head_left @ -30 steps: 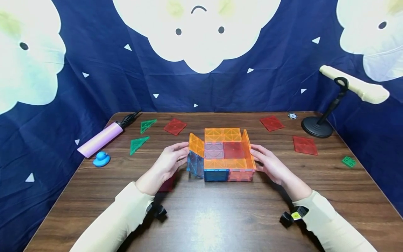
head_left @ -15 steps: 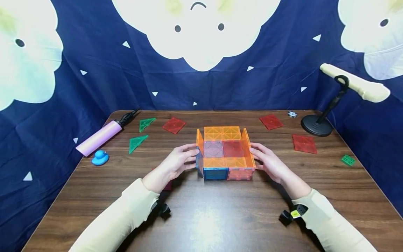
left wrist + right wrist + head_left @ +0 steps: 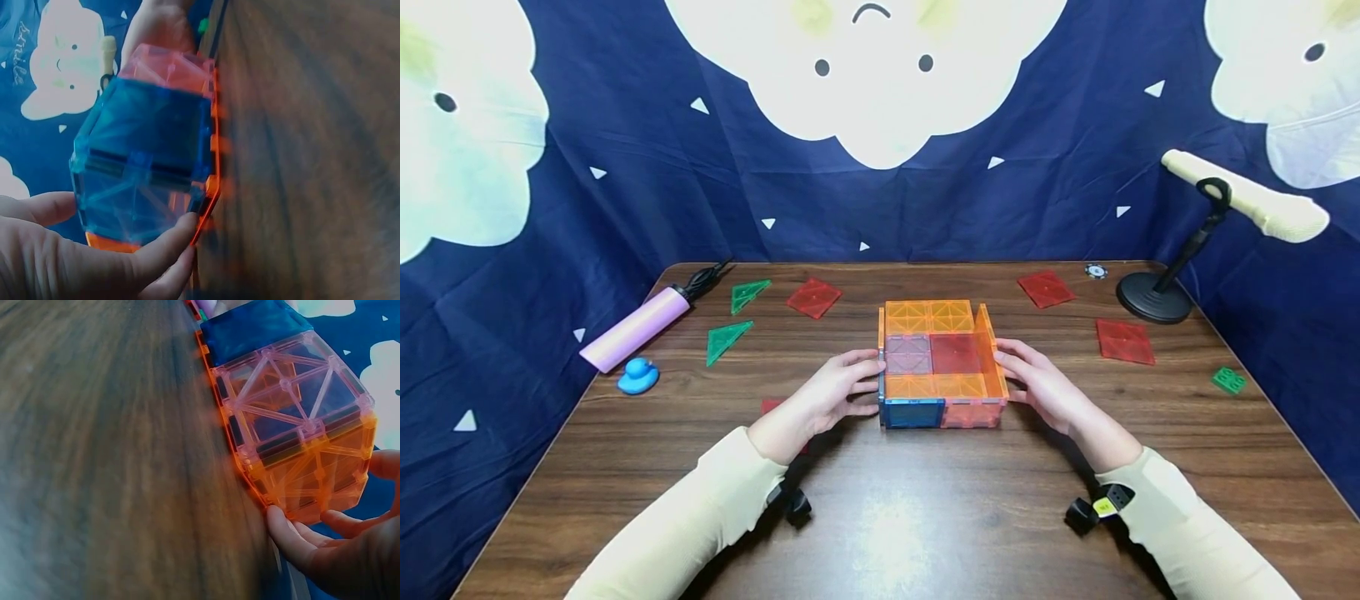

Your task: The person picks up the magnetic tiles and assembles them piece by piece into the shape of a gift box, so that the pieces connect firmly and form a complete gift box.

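On a wooden table, an open box of magnetic tiles sits at the centre, orange walls upright on all sides. The left hand presses straight fingers against its left wall; the right hand does likewise on the right. Loose red tiles lie far right.
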Demonstrator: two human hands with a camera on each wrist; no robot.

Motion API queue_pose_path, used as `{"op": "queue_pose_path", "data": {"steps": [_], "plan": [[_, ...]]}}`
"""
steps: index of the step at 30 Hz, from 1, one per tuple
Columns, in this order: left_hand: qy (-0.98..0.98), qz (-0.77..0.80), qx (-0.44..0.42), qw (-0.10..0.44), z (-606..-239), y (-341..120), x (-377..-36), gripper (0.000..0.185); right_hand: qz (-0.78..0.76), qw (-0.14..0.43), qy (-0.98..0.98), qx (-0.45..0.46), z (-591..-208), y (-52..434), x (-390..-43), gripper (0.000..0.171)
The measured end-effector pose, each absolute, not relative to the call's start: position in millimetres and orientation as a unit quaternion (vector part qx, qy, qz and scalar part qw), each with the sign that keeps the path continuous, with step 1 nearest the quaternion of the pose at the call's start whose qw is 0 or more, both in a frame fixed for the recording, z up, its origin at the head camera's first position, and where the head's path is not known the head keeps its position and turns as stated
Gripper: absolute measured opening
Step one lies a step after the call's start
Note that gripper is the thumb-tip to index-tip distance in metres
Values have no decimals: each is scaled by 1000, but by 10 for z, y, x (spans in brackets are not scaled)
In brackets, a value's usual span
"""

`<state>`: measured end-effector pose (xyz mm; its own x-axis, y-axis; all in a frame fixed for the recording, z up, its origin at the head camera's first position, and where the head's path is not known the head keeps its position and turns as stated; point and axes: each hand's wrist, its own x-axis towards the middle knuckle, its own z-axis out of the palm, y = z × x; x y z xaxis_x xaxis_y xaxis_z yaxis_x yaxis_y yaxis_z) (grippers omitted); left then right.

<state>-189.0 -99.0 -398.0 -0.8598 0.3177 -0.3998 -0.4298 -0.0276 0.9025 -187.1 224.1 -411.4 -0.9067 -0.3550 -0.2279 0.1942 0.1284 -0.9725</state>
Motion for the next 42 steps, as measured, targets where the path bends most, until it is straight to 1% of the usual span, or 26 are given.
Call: {"op": "queue_pose_path", "data": {"steps": [4, 9, 14, 18, 24, 29, 36, 42], "plan": [[643, 718, -60, 261, -3974, -976, -1754, 61, -659, 198, 723, -59, -4083, 2256, -1951, 65], [607, 749, -63, 260, -3980, -940, -1604, 61, -676, 156, 717, -69, -4067, 2256, -2169, 61], [580, 773, -56, 252, -4014, -914, -1546, 61, -680, 133, 715, -94, -4093, 2216, -2344, 60], [576, 778, -48, 247, -4010, -910, -1536, 63, -683, 124, 713, -94, -4118, 2215, -2378, 57], [566, 787, -44, 241, -3983, -890, -1533, 63, -688, 120, 711, -82, -4122, 2253, -2346, 56], [569, 791, -41, 220, -3975, -909, -1541, 59, -688, 122, 711, -85, -4116, 2260, -2309, 57], [593, 787, -56, 161, -3970, -974, -1674, 50, -669, 100, 731, -90, -4102, 2320, -2140, 55], [612, 780, -73, 110, -3995, -1060, -1936, 41, -650, 86, 749, -93, -4086, 2330, -1904, 47]]}}
